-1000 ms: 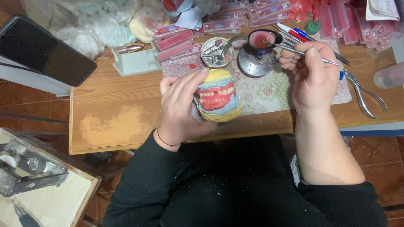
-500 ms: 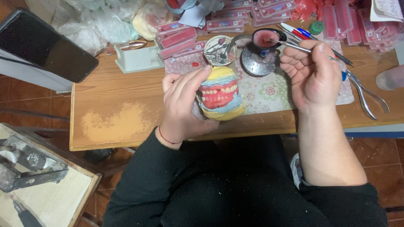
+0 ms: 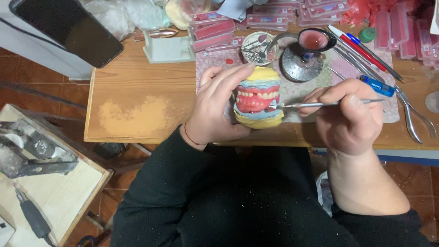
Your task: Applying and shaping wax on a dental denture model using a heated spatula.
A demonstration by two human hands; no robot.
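Observation:
My left hand [image 3: 217, 107] grips a dental model [image 3: 257, 97] above the near edge of the wooden table [image 3: 146, 98]. The model has yellow and blue plaster bases with pink gums and white teeth between them. My right hand [image 3: 350, 119] pinches a thin metal instrument [image 3: 320, 104] whose tip touches the right side of the pink gum. Behind the model stands a small metal stand [image 3: 299, 64] carrying a dish of pink wax [image 3: 314, 40].
A patterned mat [image 3: 320, 77] bears a blue lighter [image 3: 376, 85], pliers [image 3: 414, 120], pens [image 3: 352, 43] and a small cup of burs [image 3: 255, 45]. Pink boxes [image 3: 215, 27] line the back. A phone [image 3: 68, 29] leans at far left. A lower side bench [image 3: 45, 183] holds a handpiece [image 3: 32, 217].
My right hand has come down from the wax dish and brought the instrument's tip to the model's gum. My left hand has kept the model in place.

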